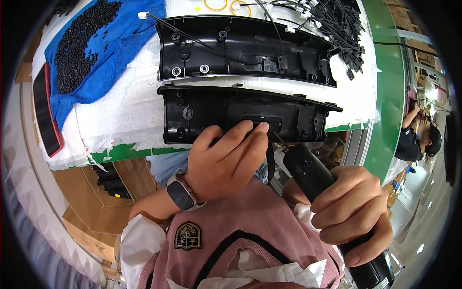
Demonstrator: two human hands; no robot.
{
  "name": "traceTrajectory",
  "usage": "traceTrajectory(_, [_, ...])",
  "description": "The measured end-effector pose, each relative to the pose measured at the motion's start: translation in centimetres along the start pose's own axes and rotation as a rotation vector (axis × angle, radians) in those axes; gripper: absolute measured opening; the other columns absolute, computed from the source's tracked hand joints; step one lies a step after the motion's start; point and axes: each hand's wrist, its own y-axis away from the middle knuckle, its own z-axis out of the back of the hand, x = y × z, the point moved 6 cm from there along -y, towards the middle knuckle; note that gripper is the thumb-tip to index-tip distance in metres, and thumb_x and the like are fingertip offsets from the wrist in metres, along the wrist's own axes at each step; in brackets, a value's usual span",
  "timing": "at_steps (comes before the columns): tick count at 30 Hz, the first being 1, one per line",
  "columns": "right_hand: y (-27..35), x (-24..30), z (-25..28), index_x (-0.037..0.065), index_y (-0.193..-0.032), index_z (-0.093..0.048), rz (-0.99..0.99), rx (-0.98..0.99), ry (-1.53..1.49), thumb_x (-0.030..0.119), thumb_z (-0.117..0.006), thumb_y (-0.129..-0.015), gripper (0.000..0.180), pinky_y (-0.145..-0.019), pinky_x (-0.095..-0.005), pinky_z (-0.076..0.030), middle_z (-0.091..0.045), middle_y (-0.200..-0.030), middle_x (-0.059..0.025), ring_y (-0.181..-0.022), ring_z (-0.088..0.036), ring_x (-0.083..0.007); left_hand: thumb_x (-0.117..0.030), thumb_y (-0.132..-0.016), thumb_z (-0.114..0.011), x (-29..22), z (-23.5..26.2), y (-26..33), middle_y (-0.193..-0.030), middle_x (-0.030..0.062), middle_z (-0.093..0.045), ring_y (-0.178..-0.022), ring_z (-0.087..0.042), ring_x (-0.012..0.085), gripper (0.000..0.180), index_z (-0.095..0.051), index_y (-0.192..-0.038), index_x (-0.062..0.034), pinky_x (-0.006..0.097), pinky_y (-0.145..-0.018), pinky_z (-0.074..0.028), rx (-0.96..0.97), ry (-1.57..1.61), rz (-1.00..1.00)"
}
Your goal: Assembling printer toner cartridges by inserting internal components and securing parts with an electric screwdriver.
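A black electric screwdriver (308, 171) is gripped in my right hand (353, 212), fingers wrapped round its body. Its thin bit points up and left to the near wall of a black plastic shell (211, 103); the exact contact point is too small to tell. My left hand (228, 154) bends over that wall, fingertips pressed inside by a dark recess; what lies under them is hidden. Just beyond is a second black shell (240, 43), open side up, with a small cable connected inside and a white plug (143, 15) at the cable's end.
Small black screws (77, 53) are heaped on a blue cloth (115, 58) at left, beside a red-edged black tray-like piece (47, 111). Black cables with white plugs (337, 29) pile up far right. Cardboard boxes (96, 192) stand below left. Another person (416, 139) is at right.
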Motion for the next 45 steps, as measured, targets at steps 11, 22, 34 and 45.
traceTrajectory(11, [0.2,-0.2,0.0,0.005,-0.095,-0.056,0.021,-0.04,0.007,0.004,-0.057,-0.085,0.01,-0.044,-0.0274,-0.05,-0.062,-0.063,-0.0084,-0.044,-0.058,-0.0154,-0.015,-0.084,-0.06,-0.1,-0.3,0.3,-0.103,0.0044,-0.068,-0.095,-0.062,0.0159,0.016,-0.062,-0.098,-0.0068,0.031,-0.064,-0.041,0.012,0.002,0.007])
traceTrajectory(22, [-0.1,-1.1,0.4,0.0,-0.087,-0.055,-0.053,-0.033,-0.031,0.0,-0.056,-0.084,0.003,-0.042,-0.0293,-0.048,-0.059,-0.064,-0.0132,-0.046,-0.056,-0.0207,-0.012,-0.081,-0.06,-0.3,-0.9,0.3,-0.104,0.0047,-0.069,-0.098,-0.061,0.0162,0.021,-0.063,-0.1,-0.0042,0.033,-0.07,-0.044,0.008,0.043,0.084])
traceTrajectory(34, [-1.3,0.6,3.0,0.001,-0.094,-0.051,0.014,-0.024,0.014,0.004,-0.054,-0.091,0.005,-0.046,-0.0349,-0.053,-0.064,-0.071,-0.0142,-0.051,-0.063,-0.0246,-0.008,-0.08,-0.061,-1.0,-0.1,-2.0,-0.103,0.0075,-0.066,-0.096,-0.061,0.0195,0.025,-0.063,-0.104,-0.0013,0.033,-0.067,-0.041,-0.083,-0.065,0.048])
traceTrajectory(45, [1.1,3.0,3.6,0.002,-0.094,-0.051,0.146,-0.078,0.063,0.008,-0.05,-0.094,0.006,-0.044,-0.0334,-0.053,-0.064,-0.067,-0.0124,-0.047,-0.062,-0.0223,-0.013,-0.077,-0.067,16.8,13.3,-5.1,-0.077,0.0115,-0.062,-0.079,-0.061,0.0292,0.011,-0.065,-0.076,-0.0028,0.039,-0.064,-0.05,-0.187,-0.768,0.499])
